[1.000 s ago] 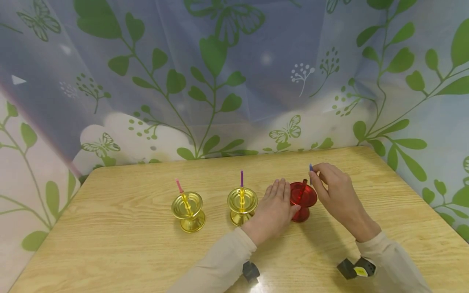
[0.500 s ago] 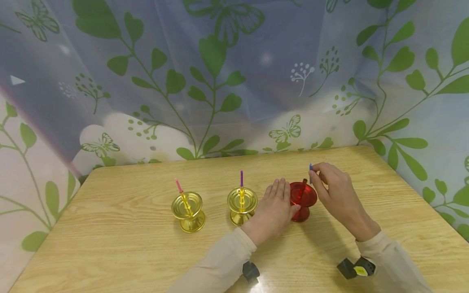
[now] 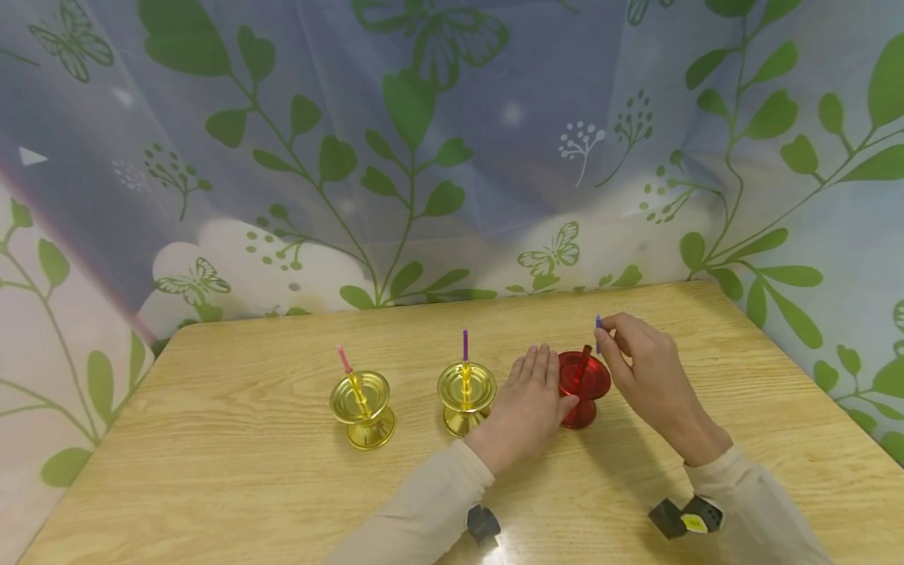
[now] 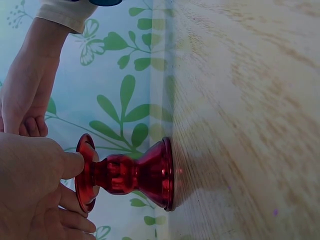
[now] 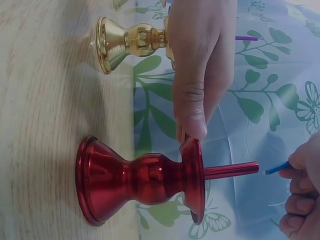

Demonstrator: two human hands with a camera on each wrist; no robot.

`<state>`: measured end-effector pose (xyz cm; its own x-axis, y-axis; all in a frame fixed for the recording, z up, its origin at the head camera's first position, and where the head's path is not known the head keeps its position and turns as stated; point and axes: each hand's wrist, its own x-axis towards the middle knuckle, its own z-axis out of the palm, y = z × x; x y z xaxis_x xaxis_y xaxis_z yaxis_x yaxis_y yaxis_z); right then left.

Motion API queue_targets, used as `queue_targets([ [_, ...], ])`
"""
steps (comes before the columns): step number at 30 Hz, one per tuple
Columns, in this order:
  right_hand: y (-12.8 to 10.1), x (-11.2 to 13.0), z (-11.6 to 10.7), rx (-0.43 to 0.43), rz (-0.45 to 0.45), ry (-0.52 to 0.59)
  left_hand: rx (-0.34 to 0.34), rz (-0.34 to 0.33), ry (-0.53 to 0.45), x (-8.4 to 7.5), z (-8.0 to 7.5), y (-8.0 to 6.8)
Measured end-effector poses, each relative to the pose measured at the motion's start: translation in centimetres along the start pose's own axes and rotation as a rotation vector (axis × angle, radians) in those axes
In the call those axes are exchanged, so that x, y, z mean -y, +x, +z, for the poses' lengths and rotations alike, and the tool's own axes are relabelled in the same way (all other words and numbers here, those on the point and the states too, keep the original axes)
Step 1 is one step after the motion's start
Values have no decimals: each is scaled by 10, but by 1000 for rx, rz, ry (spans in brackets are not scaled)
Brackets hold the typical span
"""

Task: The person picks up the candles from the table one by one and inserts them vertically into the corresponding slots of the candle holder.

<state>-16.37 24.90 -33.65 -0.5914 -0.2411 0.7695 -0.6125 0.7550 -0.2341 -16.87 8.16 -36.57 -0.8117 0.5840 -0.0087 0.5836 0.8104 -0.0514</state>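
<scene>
A red candle holder [image 3: 583, 386] [image 4: 127, 174] [image 5: 142, 181] stands on the wooden table [image 3: 282, 486], a red tube rising from its dish. My left hand [image 3: 528, 404] rests against its left rim, fingers straight, thumb [image 5: 192, 120] on the dish edge. My right hand [image 3: 646, 369] pinches a small blue candle [image 3: 599, 323] [image 5: 276, 167] just above and right of the tube's tip. Two gold holders stand to the left: one [image 3: 466, 395] carries a purple candle [image 3: 465, 344], the other [image 3: 362, 407] a pink candle [image 3: 344, 359].
A leaf-and-butterfly curtain [image 3: 438, 141] hangs behind and around the table. The table's right edge [image 3: 798, 369] lies close to my right hand. Wrist cameras [image 3: 683, 518] sit on both sleeves.
</scene>
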Motion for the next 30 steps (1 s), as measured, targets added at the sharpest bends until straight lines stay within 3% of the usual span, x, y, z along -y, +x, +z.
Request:
queue_targets([
  [30,0,-1,2,-21,-39,12,-14,-5,2,0,2,1],
])
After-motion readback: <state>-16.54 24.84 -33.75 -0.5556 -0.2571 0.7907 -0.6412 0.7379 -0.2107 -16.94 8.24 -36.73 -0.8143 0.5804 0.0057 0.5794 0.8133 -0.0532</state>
